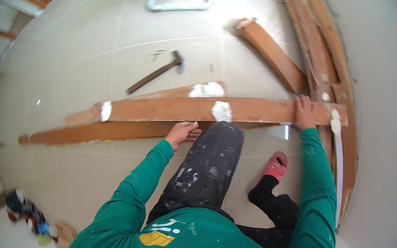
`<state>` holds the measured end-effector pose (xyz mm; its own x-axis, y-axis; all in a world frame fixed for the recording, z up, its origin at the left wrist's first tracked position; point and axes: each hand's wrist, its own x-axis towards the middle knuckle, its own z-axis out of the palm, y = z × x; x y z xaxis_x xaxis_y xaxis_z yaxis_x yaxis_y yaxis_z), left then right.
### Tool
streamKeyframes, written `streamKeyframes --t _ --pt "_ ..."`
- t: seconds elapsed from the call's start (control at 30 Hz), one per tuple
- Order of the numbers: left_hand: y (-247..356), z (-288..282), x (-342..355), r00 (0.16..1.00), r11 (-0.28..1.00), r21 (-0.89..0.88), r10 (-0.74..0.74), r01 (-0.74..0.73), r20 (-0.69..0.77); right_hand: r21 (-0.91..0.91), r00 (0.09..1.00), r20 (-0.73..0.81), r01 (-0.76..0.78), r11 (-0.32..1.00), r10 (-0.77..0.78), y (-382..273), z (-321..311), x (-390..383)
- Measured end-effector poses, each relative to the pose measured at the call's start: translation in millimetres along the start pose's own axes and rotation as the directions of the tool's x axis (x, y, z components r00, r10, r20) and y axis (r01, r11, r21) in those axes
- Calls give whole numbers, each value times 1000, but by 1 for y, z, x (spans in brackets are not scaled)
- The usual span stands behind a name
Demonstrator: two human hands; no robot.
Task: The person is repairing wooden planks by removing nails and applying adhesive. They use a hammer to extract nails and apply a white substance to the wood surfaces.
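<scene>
A long brown wooden board (169, 108) with white patches lies tilted across the floor in front of me, by my bent knee. My right hand (305, 113) grips it near its right end, fingers reaching to the far edge. My left hand (184, 135) is at its near edge, fingers stretched out and apparently holding nothing. Below that edge lies another brown board (80, 133), partly hidden by the first. A shorter piece with a white patch (208, 90) shows behind the long board. Beyond them, a claw hammer (156, 74) with a wooden handle rests on the tiles.
Several long boards (310, 32) lie along the wall at right, and the held board's right end overlaps them. A short wooden piece (272, 54) lies beside them. A fan (177, 3) stands at the far side. Assorted items (31, 216) are at lower left.
</scene>
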<state>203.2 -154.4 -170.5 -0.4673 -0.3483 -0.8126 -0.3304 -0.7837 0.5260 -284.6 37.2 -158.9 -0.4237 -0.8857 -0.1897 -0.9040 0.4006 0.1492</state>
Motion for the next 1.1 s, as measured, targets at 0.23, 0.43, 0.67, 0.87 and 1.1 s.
streamKeyframes --t 0.23,0.43,0.67,0.87,1.1 --pt "-25 -118 -3 549 813 323 570 -484 -611 111 954 281 78 991 -106 -78 -72 34" --pt "-11 -178 31 99 549 834 834 -56 -543 235 916 277 227 945 -289 -150 -39 42" --pt "-30 -198 29 248 657 746 745 -110 -620 73 927 224 291 954 -300 -192 -59 17" --pt "-15 -210 23 307 701 698 704 -149 -641 119 957 97 261 958 -273 -177 -37 30" --pt "48 -208 64 280 525 793 847 -308 -452 96 966 129 211 973 -223 -170 -52 24"
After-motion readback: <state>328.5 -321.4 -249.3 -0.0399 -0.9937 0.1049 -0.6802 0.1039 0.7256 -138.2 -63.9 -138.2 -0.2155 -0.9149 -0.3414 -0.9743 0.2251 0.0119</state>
